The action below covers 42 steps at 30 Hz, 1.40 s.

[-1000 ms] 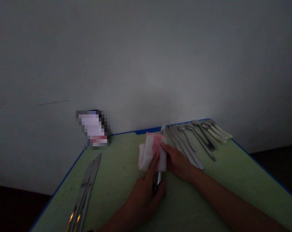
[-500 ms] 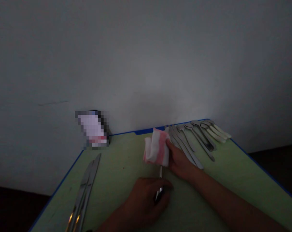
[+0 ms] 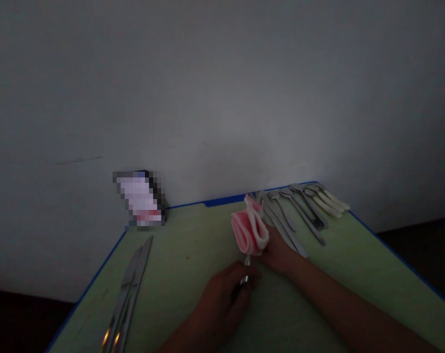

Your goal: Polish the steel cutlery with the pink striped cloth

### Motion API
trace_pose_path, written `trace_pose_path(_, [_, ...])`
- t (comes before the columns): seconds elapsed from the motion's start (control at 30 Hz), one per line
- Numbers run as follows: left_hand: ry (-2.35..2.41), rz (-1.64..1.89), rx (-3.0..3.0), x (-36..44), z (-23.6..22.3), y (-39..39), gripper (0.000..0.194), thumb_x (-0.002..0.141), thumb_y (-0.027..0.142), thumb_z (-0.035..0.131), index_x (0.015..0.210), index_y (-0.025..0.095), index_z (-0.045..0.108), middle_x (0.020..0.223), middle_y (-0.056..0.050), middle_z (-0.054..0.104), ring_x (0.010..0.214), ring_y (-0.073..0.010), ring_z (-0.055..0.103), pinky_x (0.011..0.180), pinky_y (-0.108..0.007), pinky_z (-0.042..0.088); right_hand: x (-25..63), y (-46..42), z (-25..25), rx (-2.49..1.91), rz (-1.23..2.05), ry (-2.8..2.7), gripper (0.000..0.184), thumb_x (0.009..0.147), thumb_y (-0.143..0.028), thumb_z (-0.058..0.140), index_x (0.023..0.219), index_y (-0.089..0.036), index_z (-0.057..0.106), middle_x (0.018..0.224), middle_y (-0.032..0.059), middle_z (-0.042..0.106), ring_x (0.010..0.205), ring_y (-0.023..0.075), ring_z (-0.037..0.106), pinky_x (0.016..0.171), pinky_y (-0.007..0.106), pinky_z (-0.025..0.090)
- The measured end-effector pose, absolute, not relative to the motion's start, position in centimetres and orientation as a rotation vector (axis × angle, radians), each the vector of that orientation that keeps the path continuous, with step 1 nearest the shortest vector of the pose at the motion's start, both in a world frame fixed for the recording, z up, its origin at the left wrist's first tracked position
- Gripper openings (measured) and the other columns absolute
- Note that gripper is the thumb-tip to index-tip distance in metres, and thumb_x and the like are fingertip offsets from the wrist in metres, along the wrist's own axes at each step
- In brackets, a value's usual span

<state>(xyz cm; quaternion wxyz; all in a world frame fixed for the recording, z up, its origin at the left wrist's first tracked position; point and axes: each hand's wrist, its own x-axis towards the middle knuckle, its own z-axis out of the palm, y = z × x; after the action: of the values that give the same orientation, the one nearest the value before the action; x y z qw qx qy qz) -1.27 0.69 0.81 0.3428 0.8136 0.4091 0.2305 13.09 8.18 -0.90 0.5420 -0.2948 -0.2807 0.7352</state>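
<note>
Left hand point(image 3: 224, 289) grips slender, shiny metal utensil point(image 3: 246, 279); right hand point(image 3: 277, 251) holds folded pink-and-white cloth point(image 3: 248, 233). Cloth probably light, soft; utensil likely stiff, slick, best held firmly by handle.

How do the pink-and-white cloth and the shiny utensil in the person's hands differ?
The cloth is pink and white, while the utensil is silvery and shiny. The cloth is bunched in folds; the utensil's visible part looks slim and rigid. The right hand holds the cloth, whereas the left hand grips the utensil. Both are held over the green table.
</note>
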Motion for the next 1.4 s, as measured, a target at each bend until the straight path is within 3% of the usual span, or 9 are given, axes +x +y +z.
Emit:
trace_pose_path(0.1, [1.109,0.63,2.021,-1.3,0.8,0.9,0.024,0.089,0.019,0.041,0.106,0.02,0.058,0.089,-0.003,0.061,0.077,-0.0134,0.055,0.072,-0.023,0.041,12.5,8.0,-0.6,-0.686,1.829,-0.621,0.029,0.069,-0.045,0.065,0.07,-0.016,0.061,0.057,-0.0017,0.057,0.052,0.01,0.048,0.053,0.023,0.04])
trace_pose_path(0.2, [1.126,0.644,1.934,-1.3,0.6,1.0,0.027,0.091,0.024,0.041,0.113,0.021,0.056,0.089,-0.003,0.061,0.078,-0.014,0.055,0.072,-0.024,0.042,12.1,8.2,-0.8,-0.657,1.882,-0.529,0.033,0.072,-0.046,0.062,0.081,-0.014,0.063,0.065,0.0025,0.063,0.065,0.0156,0.058,0.062,0.027,0.045])
trace_pose_path(0.37, [1.148,0.677,1.774,-1.6,0.1,1.2,0.032,0.093,0.029,0.036,0.121,0.024,0.051,0.077,0.001,0.054,0.064,-0.0111,0.048,0.061,-0.021,0.04,12.1,8.6,-0.8,-0.507,1.899,-0.378,0.031,0.076,-0.04,0.049,0.092,-0.017,0.062,0.078,0.0037,0.067,0.082,0.0209,0.061,0.075,0.033,0.046])
trace_pose_path(0.63, [1.089,0.787,1.438,-1.4,0.2,1.4,0.049,0.092,0.027,0.04,0.136,0.03,0.019,0.081,0.002,0.051,0.058,-0.0093,0.043,0.054,-0.021,0.039,12.6,8.6,-1.0,-0.497,1.976,-0.387,0.03,0.061,-0.017,0.044,0.087,-0.014,0.06,0.071,0.0038,0.064,0.076,0.0208,0.059,0.077,0.037,0.047])
trace_pose_path(0.9, [1.137,0.746,1.572,-1.1,0.8,1.2,0.051,0.089,0.025,0.045,0.135,0.024,0.023,0.075,0.002,0.051,0.061,-0.0106,0.045,0.057,-0.023,0.037,12.7,9.1,-1.8,-0.537,1.96,-0.405,0.023,0.057,-0.009,0.047,0.076,-0.015,0.058,0.064,0.0007,0.059,0.071,0.0174,0.056,0.079,0.034,0.046])
trace_pose_path(1.0, [1.106,0.729,1.58,-0.9,0.9,1.2,0.051,0.089,0.023,0.044,0.135,0.022,0.023,0.074,0.002,0.051,0.06,-0.0105,0.045,0.057,-0.023,0.037,12.8,9.1,-1.7,-0.513,1.981,-0.422,0.023,0.059,-0.009,0.047,0.078,-0.015,0.059,0.069,0.0012,0.061,0.076,0.0175,0.057,0.08,0.033,0.046])
trace_pose_path(1.2, [1.109,0.808,1.394,-1.0,1.1,1.2,0.057,0.09,0.028,0.043,0.136,0.028,0.009,0.077,0.003,0.051,0.055,-0.0091,0.043,0.05,-0.02,0.036,12.7,9.1,-1.4,-0.525,1.97,-0.374,0.011,0.072,-0.019,0.05,0.078,-0.016,0.059,0.071,0.0026,0.064,0.082,0.019,0.058,0.082,0.035,0.045])
trace_pose_path(1.4, [1.109,0.786,1.399,-1.0,1.0,1.3,0.056,0.09,0.029,0.045,0.136,0.027,0.014,0.078,0.002,0.054,0.057,-0.0091,0.044,0.052,-0.02,0.037,12.6,9.3,-1.6,-0.572,1.924,-0.365,0.013,0.075,-0.029,0.055,0.075,-0.017,0.061,0.063,0.0015,0.061,0.078,0.0189,0.059,0.08,0.035,0.044])
